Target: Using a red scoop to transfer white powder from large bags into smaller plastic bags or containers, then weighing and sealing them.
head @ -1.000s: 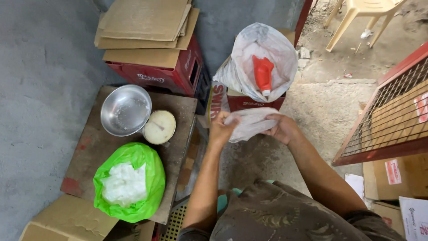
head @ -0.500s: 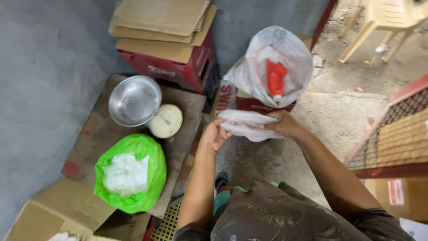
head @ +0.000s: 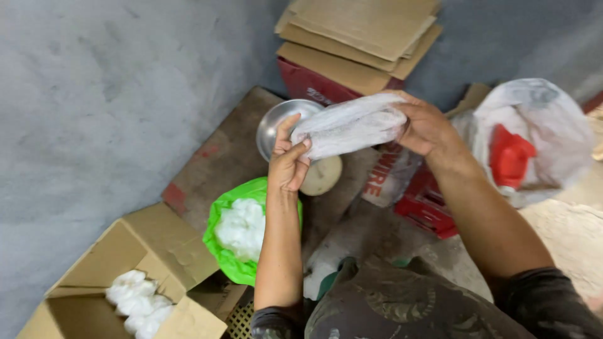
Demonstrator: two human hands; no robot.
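Both my hands hold a long, whitish, translucent plastic-wrapped bundle [head: 352,124] level in the air. My left hand [head: 289,160] pinches its left end and my right hand [head: 427,125] grips its right end. Beneath the bundle, a metal bowl [head: 276,125] and a round pale lump [head: 323,176] rest on a brown wooden board [head: 220,157]. A green plastic bag [head: 220,213] holding white lumps lies on the near part of that board, just left of my left forearm.
An open cardboard box [head: 163,251] with white lumps inside sits at the lower left. A red crate [head: 308,85] topped with flat cardboard sheets [head: 364,31] stands against the grey wall. At the right, a white plastic bag [head: 540,125] holds a red object [head: 512,154].
The bundle has been rolled tighter and lifted over the bowl. The view has swung left and closer, bringing the open cardboard box into sight.
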